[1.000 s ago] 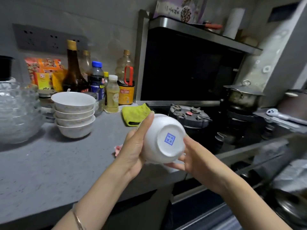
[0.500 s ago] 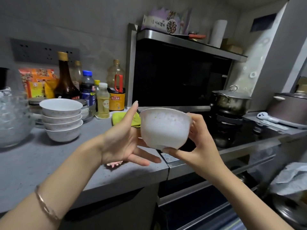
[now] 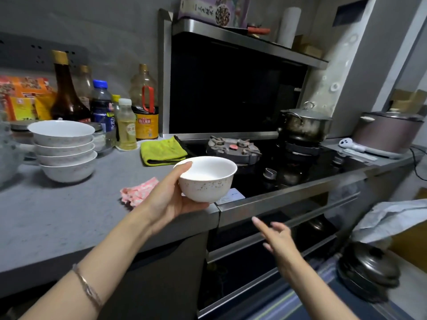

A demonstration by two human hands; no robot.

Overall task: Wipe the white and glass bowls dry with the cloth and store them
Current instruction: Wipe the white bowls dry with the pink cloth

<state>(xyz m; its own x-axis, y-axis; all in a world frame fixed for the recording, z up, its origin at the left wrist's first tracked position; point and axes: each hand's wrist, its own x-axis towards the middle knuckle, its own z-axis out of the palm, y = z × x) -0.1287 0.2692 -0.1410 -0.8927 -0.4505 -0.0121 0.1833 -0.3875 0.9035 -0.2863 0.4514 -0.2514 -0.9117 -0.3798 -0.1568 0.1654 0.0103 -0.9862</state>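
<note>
My left hand (image 3: 168, 197) holds a small white bowl (image 3: 208, 181) upright above the counter's right end, thumb on the rim and fingers under the base. My right hand (image 3: 275, 234) hangs lower right, in front of the stove's steel front, fingers spread and holding nothing. A stack of several white bowls (image 3: 64, 151) stands on the grey counter (image 3: 57, 218) to the left. The edge of a glass bowl (image 3: 7, 158) shows at the far left. A pink-and-white cloth (image 3: 138, 192) lies crumpled on the counter by my left wrist. A yellow-green cloth (image 3: 164, 151) lies folded behind the held bowl.
Sauce bottles (image 3: 101, 112) and snack packets line the wall behind the stacked bowls. The black gas hob (image 3: 265, 162) carries a lidded steel pot (image 3: 302, 123). A rice cooker (image 3: 388, 132) sits far right. An open pull-out rack (image 3: 265, 262) below holds dark pot lids (image 3: 367, 269).
My right hand has let go of the bowl and dropped toward the stove front. The bowl, earlier turned base-up then upright in both hands, now sits in my left hand alone.
</note>
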